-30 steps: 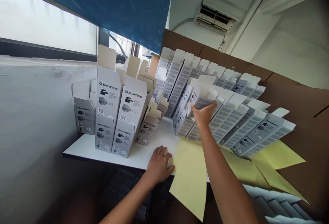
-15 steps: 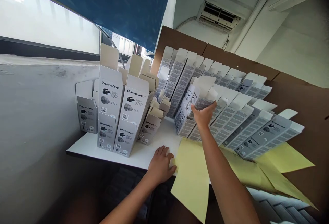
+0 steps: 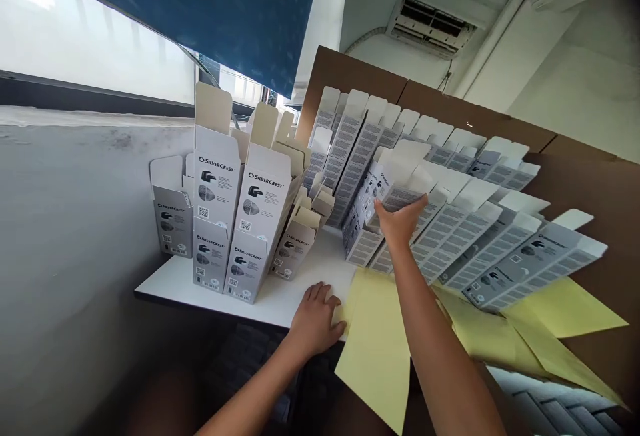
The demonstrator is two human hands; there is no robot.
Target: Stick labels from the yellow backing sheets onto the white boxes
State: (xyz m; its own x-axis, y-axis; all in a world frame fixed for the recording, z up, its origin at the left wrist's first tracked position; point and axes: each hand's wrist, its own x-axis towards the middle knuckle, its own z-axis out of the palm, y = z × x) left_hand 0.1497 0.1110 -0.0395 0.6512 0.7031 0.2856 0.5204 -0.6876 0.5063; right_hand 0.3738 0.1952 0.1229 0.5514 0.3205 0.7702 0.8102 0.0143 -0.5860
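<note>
My right hand (image 3: 401,221) is wrapped round the front of an upright printed carton (image 3: 397,194), thumb on its left side and fingers toward its right. That carton sits at the left end of a block of grey and white cartons (image 3: 450,236), its top flaps standing up. My left hand (image 3: 315,319) lies palm down with fingers spread on the front edge of the white table (image 3: 295,296). Beside it, a yellow sheet (image 3: 377,343) hangs over the edge. The far fingertips of my right hand are hidden.
Stacked SilverCrest cartons (image 3: 235,223) with raised flaps stand at the left, near the wall (image 3: 75,223). A further row of cartons (image 3: 345,149) leans along a brown cardboard panel (image 3: 365,73) behind. More yellow sheets (image 3: 575,309) lie under the right-hand cartons.
The view has shifted slightly, so the right-hand cartons appear a little further right. Both hands keep their places, the right one still on the same carton.
</note>
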